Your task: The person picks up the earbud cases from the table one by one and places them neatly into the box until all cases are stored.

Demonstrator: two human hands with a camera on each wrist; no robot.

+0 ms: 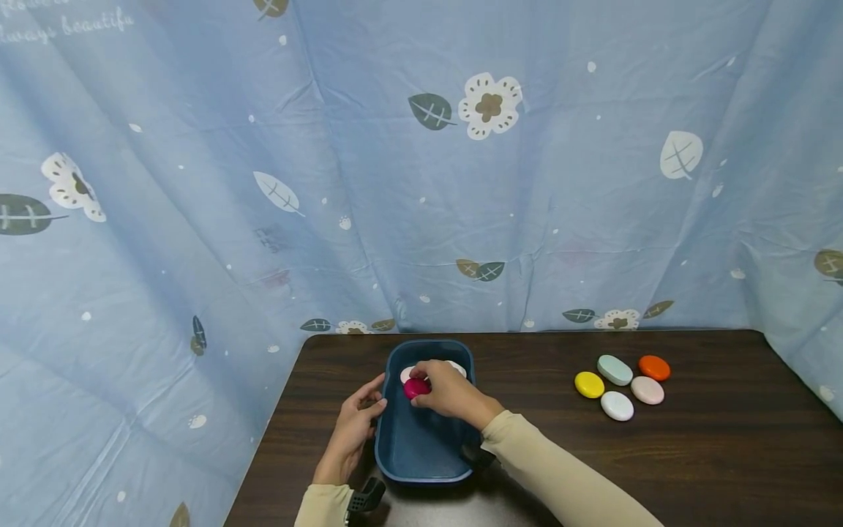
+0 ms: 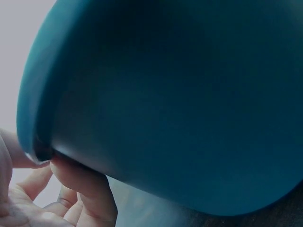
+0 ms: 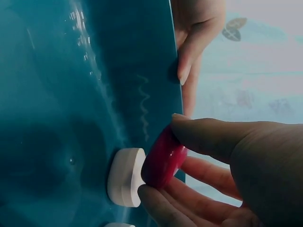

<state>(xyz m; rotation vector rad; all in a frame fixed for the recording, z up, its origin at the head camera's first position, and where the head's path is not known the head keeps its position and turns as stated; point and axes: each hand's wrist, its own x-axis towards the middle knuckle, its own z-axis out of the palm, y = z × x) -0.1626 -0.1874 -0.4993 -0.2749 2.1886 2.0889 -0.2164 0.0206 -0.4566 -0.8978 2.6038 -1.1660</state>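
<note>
My right hand [image 1: 449, 394] reaches into the blue rectangular tray [image 1: 424, 468]. Its thumb and fingertips pinch a glossy crimson oval piece [image 3: 163, 158], tilted on edge in the right wrist view. Close beside that piece, a white-looking oval piece [image 3: 125, 177] lies in the tray; the head view shows it pale [image 1: 406, 375]. Another white oval piece [image 1: 457, 368] shows beyond the right hand, partly covered by it. My left hand [image 1: 352, 428] holds the tray's left rim, with a finger under the lip in the left wrist view.
Right of the tray on the dark wooden table [image 1: 527, 366] lie a yellow [image 1: 589, 384], a pale green [image 1: 615, 370], an orange [image 1: 654, 367], a pale pink [image 1: 647, 390] and a white oval piece [image 1: 617, 405]. Behind hangs a blue patterned curtain [image 1: 395, 183].
</note>
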